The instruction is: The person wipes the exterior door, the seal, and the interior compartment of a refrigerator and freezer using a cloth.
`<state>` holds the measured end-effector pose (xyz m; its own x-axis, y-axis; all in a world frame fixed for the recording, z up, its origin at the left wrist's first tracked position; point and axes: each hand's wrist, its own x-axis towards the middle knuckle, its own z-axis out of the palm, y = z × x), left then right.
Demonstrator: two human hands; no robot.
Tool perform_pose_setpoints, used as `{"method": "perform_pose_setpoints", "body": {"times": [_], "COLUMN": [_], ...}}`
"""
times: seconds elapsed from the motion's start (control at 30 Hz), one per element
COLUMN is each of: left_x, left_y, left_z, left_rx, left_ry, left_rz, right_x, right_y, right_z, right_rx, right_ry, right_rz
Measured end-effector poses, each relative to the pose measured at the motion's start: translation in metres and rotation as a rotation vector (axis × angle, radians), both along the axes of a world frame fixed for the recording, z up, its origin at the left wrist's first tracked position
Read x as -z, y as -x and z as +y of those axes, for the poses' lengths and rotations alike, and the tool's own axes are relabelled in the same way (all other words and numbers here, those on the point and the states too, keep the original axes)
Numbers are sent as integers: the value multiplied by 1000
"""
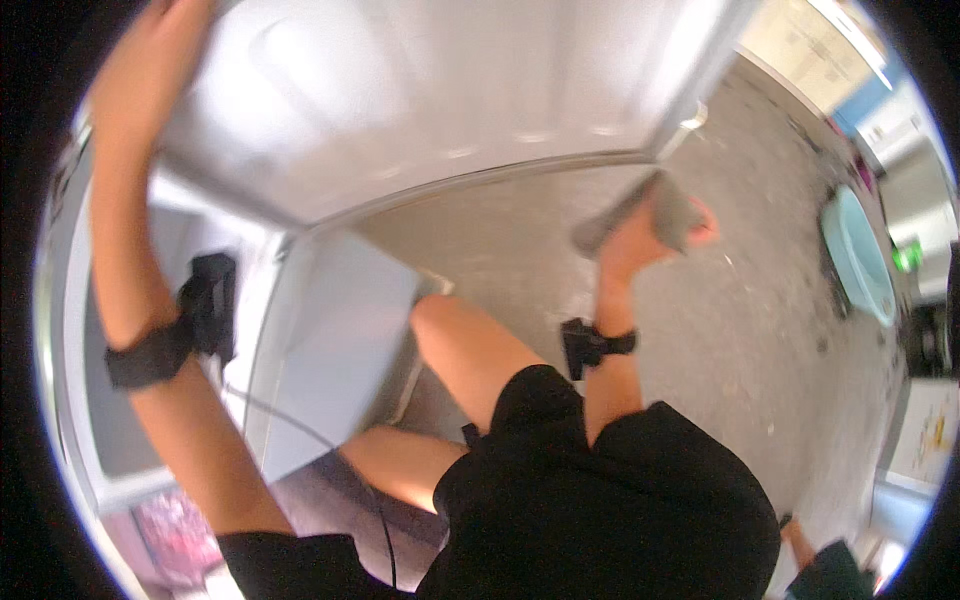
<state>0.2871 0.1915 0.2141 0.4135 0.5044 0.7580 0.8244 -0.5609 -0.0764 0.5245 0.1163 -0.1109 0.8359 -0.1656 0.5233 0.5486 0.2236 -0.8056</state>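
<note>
My left arm reaches up along the left side, and my left hand is at the top edge beside a large white door panel. Its fingers are cut off by the rim, so their grip does not show. Lower down, in front of my knees, my right hand is closed around a grey cloth, blurred by motion. The cloth hangs out on both sides of the hand, just past the door's lower right corner. Shallow ridges run down the door's pale face.
A white cabinet-like body with a pale grey panel stands at my left. A thin cable crosses there. On the concrete floor at the right sits a light blue basin. Another person's arm shows at lower right.
</note>
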Motion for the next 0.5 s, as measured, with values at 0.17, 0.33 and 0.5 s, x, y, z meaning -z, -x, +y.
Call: {"method": "perform_pose_setpoints", "body": {"times": [0.17, 0.33, 0.5], "left_x": [-9, -28, -31], "left_y": [-10, -11, 14], "left_z": [12, 0, -8], "left_rx": [-50, -66, 72], "left_ry": [18, -25, 179], "left_rz": [-42, -8, 55], "right_x": [-33, -51, -56], "right_y": [-3, 41, 116], "right_z": [-5, 7, 23], "right_rx": [-23, -152, -397], "right_ry": [207, 115, 234], "right_rz": [-182, -369, -595]}}
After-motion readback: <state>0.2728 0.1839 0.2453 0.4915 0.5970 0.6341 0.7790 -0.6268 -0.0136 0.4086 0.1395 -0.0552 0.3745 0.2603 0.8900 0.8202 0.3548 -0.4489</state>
